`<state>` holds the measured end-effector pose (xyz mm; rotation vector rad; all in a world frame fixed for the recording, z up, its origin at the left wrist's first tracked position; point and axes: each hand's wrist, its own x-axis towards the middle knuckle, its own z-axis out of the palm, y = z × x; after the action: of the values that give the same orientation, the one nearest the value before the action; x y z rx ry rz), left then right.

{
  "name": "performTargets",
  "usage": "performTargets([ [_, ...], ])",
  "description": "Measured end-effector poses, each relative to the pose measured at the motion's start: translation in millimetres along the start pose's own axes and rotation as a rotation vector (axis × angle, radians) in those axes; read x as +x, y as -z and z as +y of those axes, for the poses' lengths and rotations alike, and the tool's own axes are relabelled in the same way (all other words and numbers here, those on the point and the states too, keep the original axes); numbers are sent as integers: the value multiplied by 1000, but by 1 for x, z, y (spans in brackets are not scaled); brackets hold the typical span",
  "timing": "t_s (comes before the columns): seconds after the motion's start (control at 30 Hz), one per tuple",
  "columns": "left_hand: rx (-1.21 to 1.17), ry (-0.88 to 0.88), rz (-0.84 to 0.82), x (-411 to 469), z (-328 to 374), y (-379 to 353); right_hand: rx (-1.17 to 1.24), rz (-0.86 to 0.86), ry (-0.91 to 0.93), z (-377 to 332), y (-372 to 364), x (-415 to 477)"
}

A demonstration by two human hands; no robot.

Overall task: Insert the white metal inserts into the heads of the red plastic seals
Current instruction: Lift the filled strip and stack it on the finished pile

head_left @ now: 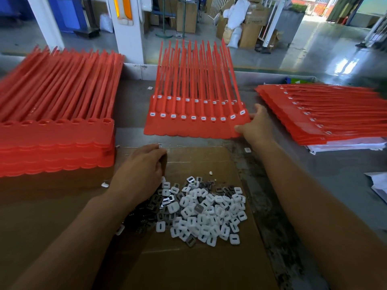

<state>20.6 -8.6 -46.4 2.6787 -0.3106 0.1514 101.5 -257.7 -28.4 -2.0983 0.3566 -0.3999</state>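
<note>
A sheet of joined red plastic seals (194, 126) lies in the middle of the table, each head filled with a white insert; a second filled sheet shows under it. My right hand (256, 124) grips the sheet's near right corner, thumb on top. My left hand (140, 172) hovers with curled fingers at the left edge of a heap of white and metal inserts (206, 212) on brown cardboard (188, 264). I cannot see whether that hand holds an insert.
A thick stack of red seal sheets with empty heads (56, 141) sits on the left. Another stack of filled sheets (326, 114) lies on the right over white paper. Stray inserts lie on the grey table (335, 164). Boxes and sacks stand on the floor beyond.
</note>
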Motion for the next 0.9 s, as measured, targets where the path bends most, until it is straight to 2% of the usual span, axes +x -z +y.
performTargets([
  [0.13,-4,-1,4,0,1,0,346,-212,-241,-10,7,2],
  [0.3,-6,-3,5,-1,1,1,620,-287,-247,-10,14,1],
  [0.5,4,-3,9,-2,2,2,709,-217,-134,-4,15,-1],
  [0.67,3,-8,9,-1,3,3,699,-217,-176,-2,11,-1],
  [0.9,1,-2,-4,-1,2,2,660,-65,-348,-9,-10,11],
])
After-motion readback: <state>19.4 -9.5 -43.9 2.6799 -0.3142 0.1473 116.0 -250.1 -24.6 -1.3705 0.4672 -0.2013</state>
